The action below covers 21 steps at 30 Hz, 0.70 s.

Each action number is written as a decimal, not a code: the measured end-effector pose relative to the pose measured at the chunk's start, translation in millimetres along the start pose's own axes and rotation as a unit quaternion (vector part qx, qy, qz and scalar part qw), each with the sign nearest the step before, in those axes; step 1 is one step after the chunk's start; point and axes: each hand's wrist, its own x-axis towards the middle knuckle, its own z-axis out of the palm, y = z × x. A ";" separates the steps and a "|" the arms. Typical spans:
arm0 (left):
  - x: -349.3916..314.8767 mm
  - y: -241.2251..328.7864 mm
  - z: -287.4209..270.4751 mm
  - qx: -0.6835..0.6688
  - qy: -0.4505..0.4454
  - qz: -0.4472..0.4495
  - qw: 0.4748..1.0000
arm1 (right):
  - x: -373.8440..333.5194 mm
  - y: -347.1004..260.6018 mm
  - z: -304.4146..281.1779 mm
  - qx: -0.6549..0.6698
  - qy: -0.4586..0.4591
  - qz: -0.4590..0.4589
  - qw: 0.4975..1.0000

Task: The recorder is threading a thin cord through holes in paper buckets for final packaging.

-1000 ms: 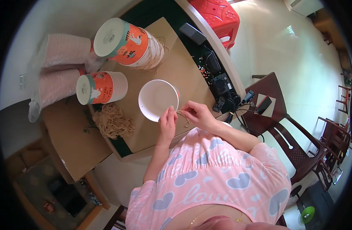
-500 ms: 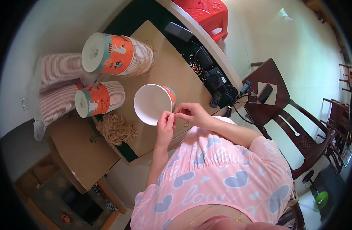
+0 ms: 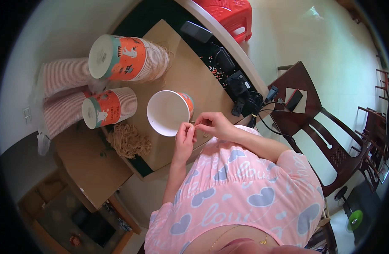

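Observation:
My left hand point(image 3: 185, 139) and my right hand point(image 3: 216, 126) meet fingertip to fingertip in front of my chest, both pinched. Whatever sits between the fingers is too small to make out. Just beyond them a white paper bucket point(image 3: 167, 113) with an orange and teal outside lies tilted, its open mouth toward me; my left fingertips are close to its rim. To the left lie a tangled heap of beige string point(image 3: 128, 142) and a short stack of nested orange buckets point(image 3: 108, 109). Farther back, a longer bucket stack point(image 3: 128, 59) has loose beige strands hanging around its rims.
Cardboard point(image 3: 194, 72) covers much of the table. Along its right side are a dark box-shaped device point(image 3: 196, 31), black adapters point(image 3: 236, 86) with cables, and scattered small beads. Bagged bucket stacks point(image 3: 65, 110) stand at the left wall. A wooden chair point(image 3: 330, 148) and red stool point(image 3: 232, 17) stand right.
The fingertips have shifted slightly against each other, and both hands stay pinched by the bucket. The view has tipped a little; the bucket and stacks otherwise stay put.

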 end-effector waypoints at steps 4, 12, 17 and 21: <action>-3.6 4.8 -8.0 -0.034 0.025 -0.029 0.999 | 3.8 -3.8 4.9 0.043 0.012 0.016 0.999; 8.5 14.5 -96.6 0.641 0.108 0.227 0.725 | 4.7 2.1 1.5 0.003 0.040 0.004 0.999; 16.2 12.7 -126.9 0.633 0.095 0.299 0.708 | 13.8 7.0 7.4 0.021 0.035 -0.006 0.999; 12.5 15.2 -101.7 0.602 0.088 0.350 0.713 | 26.9 16.0 18.1 0.060 0.031 -0.042 0.997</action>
